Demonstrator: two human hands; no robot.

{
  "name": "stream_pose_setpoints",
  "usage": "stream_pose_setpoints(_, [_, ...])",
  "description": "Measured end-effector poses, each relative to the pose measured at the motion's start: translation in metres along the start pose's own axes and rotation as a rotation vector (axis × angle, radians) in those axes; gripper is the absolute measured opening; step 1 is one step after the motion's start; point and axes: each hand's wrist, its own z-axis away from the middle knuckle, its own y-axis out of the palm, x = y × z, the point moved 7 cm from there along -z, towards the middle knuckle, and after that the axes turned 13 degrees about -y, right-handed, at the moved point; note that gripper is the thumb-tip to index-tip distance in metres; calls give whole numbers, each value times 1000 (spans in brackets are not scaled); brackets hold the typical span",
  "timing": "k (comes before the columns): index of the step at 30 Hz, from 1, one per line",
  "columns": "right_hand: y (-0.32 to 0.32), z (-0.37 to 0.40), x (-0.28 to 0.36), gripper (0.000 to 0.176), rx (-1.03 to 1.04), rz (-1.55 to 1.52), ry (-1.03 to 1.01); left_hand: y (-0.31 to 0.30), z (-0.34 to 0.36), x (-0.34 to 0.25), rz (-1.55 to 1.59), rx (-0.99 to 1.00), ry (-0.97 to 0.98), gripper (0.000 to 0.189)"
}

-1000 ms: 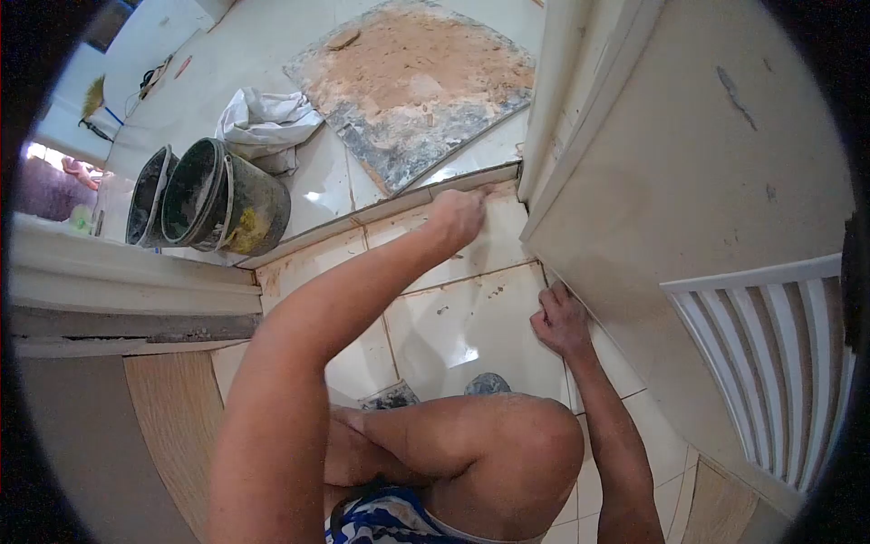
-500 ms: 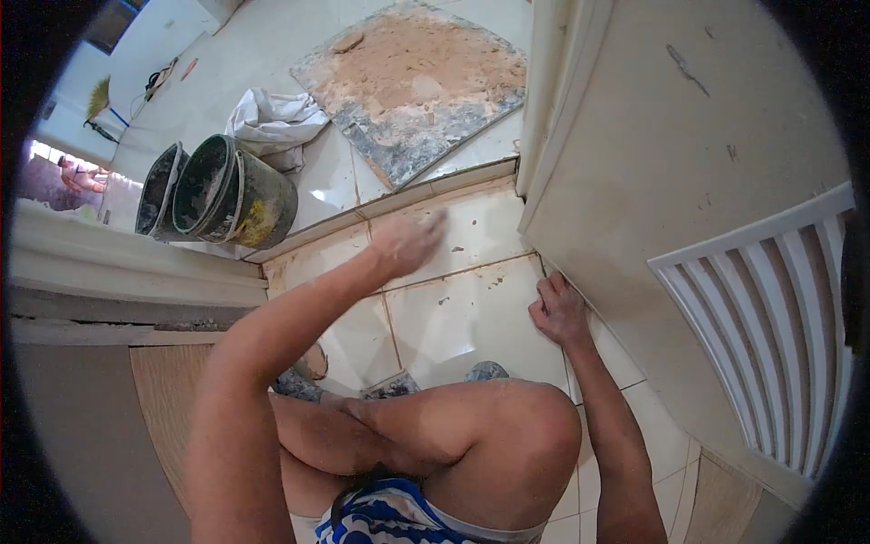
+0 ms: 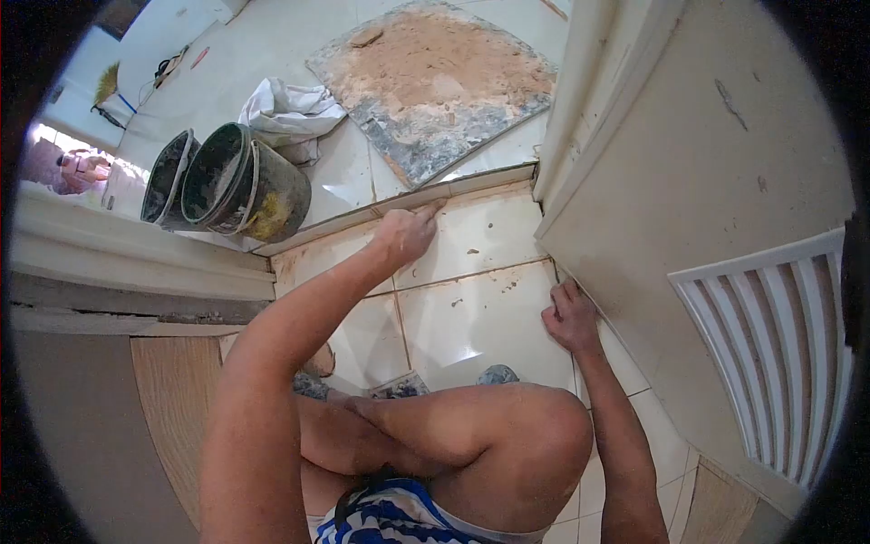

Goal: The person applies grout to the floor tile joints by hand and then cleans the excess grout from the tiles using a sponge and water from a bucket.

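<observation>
My left hand (image 3: 408, 238) is at the base of the low step (image 3: 471, 180), its index finger stretched along the joint and the other fingers partly bent. No tool shows in it. Against the lower edge of the cream door (image 3: 689, 172) rests my right hand (image 3: 573, 317), its fingers curled and nothing visible in them. Between the hands, small brown crumbs lie on the white floor tiles (image 3: 489, 313), and brownish material marks the joints.
Beyond the step, a grey slab (image 3: 421, 150) bears crumbly brown material. Left of it are a white cloth (image 3: 281, 113), a yellow-stained bucket (image 3: 285, 195) and another bucket (image 3: 166, 181). A broom (image 3: 107, 83) stands farther back. A louvred vent (image 3: 770, 344) is at right.
My left hand has moved from above the tiles to the step's base, its finger now at the joint. My right hand remains by the door edge. The view has shifted slightly.
</observation>
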Motion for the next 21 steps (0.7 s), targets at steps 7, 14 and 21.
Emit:
stream_pose_setpoints(7, [1, -1, 0, 25, 0, -29, 1, 28, 60, 66, -6, 29, -44, 31])
stream_pose_setpoints(14, [-3, -3, 5, 23, -1, 15, -10, -33, 111, 52, 10, 191, -152, 33])
stream_pose_setpoints(21, [3, 0, -1, 24, 36, -31, 51, 35, 166, 79, 377, 142, -638, 38])
